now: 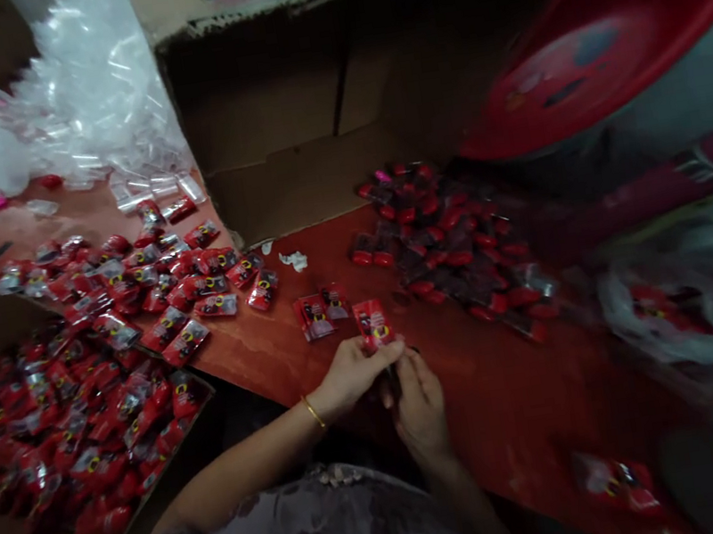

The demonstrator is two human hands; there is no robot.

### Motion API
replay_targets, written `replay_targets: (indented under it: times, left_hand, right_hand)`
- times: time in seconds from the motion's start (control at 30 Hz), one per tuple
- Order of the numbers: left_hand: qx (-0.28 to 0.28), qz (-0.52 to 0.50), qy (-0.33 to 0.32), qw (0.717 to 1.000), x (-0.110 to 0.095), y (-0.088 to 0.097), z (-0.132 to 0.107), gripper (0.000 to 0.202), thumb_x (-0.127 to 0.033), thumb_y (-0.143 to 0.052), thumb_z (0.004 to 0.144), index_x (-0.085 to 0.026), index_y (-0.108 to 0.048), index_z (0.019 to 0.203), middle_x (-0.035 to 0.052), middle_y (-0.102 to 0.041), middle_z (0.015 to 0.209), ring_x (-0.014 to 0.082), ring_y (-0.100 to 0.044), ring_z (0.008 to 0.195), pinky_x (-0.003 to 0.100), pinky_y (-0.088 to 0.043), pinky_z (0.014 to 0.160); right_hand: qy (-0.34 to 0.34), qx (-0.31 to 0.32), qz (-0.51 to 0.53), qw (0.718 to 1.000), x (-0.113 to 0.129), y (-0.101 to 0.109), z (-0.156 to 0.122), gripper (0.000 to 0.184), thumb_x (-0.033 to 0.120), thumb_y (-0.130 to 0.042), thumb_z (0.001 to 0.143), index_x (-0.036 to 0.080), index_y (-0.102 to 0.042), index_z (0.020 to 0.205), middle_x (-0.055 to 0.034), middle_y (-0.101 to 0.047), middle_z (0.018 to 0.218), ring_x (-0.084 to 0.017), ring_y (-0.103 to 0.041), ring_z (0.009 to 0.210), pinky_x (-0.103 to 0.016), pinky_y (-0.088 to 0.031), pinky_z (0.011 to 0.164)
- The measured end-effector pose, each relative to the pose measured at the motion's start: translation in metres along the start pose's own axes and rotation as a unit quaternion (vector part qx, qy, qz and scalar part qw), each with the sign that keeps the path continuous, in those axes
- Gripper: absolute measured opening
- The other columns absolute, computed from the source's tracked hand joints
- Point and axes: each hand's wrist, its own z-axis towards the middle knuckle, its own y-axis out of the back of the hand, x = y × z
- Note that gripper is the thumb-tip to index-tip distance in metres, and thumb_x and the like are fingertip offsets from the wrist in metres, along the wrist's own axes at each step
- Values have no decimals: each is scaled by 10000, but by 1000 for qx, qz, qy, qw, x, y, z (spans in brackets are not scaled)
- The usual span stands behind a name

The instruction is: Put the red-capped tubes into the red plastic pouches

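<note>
Between the thumb and fingers of my left hand [353,374] is a small red printed packet [373,323], its front facing up. My right hand [419,401] meets it at the packet's lower end, with fingers closed around something dark that I cannot make out. A few similar red printed packets [316,316] lie flat on the red table [487,409] just beyond my left hand. Farther left, many finished-looking red packets [197,283] in clear plastic are spread in a heap. To the right lies a pile of dark pieces with red ends [454,242].
A large cardboard box [288,178] lies open toward me at the back. An open carton [196,410] full of red packets stands at lower left. Clear plastic sleeves [97,82] heap at upper left. A red plastic stool or basin [605,38] and a clear bag [638,294] are at right.
</note>
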Motion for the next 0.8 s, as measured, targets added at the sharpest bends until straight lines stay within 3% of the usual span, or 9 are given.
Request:
replay_targets:
  times: [0.13, 0.27, 0.43, 0.57, 0.67, 0.8]
  left_hand:
    - [-22, -58, -44, 997, 5, -1, 1, 491, -647, -600, 682, -168, -499, 651, -58, -463, 461, 93, -495, 324, 196, -312, 332]
    - [-45, -25, -65, 997, 8, -2, 1, 449, -573, -645, 695, -140, -542, 638, -45, -473, 456, 56, -442, 352, 185, -325, 373]
    - [-65, -58, -57, 995, -4, -2, -2, 413, -538, -683, 669, -159, -522, 644, -59, -454, 481, 75, -441, 335, 207, -338, 334]
    - [-129, -60, -57, 988, -15, -3, 2, 384, -481, -719, 635, -125, -608, 728, -39, -495, 489, 69, -414, 335, 200, -295, 304]
    - [-94, -57, -36, 993, -14, -4, 4, 375, -466, -702, 652, -108, -638, 742, -36, -475, 473, 77, -431, 365, 198, -304, 324]
    - [-55, -42, -40, 997, 0, -4, 2, 374, -480, -699, 662, -125, -586, 642, -43, -460, 515, 65, -422, 379, 203, -321, 348]
  right_hand:
    - [-17, -6, 36, 999, 8, 1, 1, 238, 429, -431, 910, 206, -509, 886, 85, -457, 510, -92, -445, 396, -215, -395, 427]
    - [18, -48, -27, 998, 18, 0, 3, 234, 414, -428, 899, 197, -513, 879, 59, -497, 548, -94, -450, 403, -215, -383, 400]
    - [27, 7, -55, 998, 22, 1, 7, 225, 391, -445, 891, 192, -539, 935, -5, -621, 725, -112, -556, 540, -226, -464, 501]
    - [15, 73, 27, 997, 19, 5, 5, 235, 387, -447, 899, 187, -553, 963, -8, -646, 750, -105, -576, 556, -234, -484, 551]
    - [-1, 68, 67, 995, 16, 9, 3, 234, 399, -461, 899, 183, -548, 874, 22, -622, 659, -67, -494, 415, -204, -430, 453]
    - [-7, 47, 71, 996, 12, 10, 9, 268, 457, -545, 838, 190, -537, 810, 47, -579, 565, -72, -488, 387, -189, -401, 400]
